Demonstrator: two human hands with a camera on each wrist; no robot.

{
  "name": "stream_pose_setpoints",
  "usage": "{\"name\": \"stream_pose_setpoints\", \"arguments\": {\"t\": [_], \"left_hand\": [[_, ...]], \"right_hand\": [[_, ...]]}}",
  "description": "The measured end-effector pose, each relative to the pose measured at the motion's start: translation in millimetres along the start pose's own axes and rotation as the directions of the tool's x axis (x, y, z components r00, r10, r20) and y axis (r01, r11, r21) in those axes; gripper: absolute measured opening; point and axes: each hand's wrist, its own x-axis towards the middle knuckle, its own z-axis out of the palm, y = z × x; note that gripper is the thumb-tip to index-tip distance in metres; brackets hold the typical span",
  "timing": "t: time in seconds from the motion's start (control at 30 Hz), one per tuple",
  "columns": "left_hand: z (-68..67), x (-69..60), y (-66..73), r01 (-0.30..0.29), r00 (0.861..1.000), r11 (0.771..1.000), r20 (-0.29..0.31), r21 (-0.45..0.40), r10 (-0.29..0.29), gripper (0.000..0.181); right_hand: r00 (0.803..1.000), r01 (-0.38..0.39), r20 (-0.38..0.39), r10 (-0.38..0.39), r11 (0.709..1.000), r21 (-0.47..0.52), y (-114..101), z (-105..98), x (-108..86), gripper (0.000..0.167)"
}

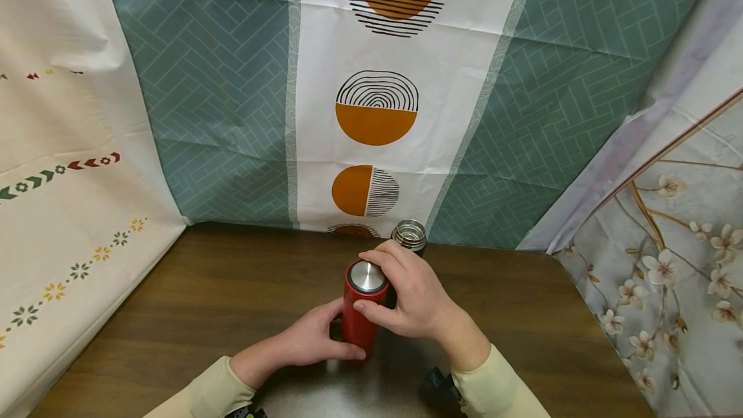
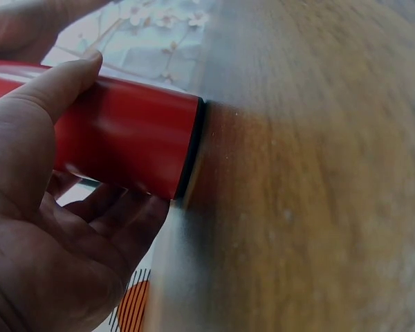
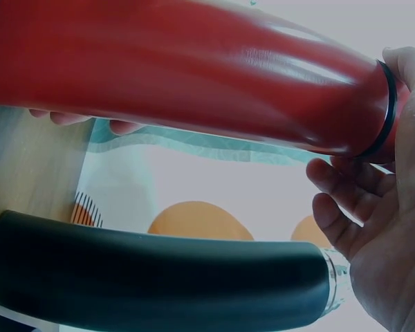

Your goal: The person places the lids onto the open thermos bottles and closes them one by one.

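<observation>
A red thermos flask [image 1: 356, 324] stands upright on the wooden table, its lid [image 1: 368, 276] capped by a shiny steel disc. Low on its body, my left hand [image 1: 304, 340] holds it from the left, with the thumb across the near side; the left wrist view shows the flask's dark base [image 2: 192, 149] at the table. My right hand [image 1: 415, 295] grips the lid from the right, thumb in front and fingers behind. Just behind stands a black thermos flask [image 3: 159, 277], its bare steel mouth [image 1: 409, 234] uncovered. The right hand partly hides it in the head view.
The brown table [image 1: 244, 276] ends at a patterned curtain [image 1: 232, 115] at the back. A cream cloth [image 1: 69, 211] hangs on the left and a flowered cloth [image 1: 685, 263] on the right. A small dark object [image 3: 7, 324] lies beside the black flask's base.
</observation>
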Motion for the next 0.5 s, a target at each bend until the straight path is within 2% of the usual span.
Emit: {"name": "stream_pose_setpoints", "arguments": {"t": [0.5], "left_hand": [[-0.3,-0.1,1.2,0.007,1.0,1.0,0.002,-0.018,-0.007,0.061]], "right_hand": [[1.0,0.001,0.0,-0.001,1.0,-0.003,0.1,1.5,-0.2,0.06]]}}
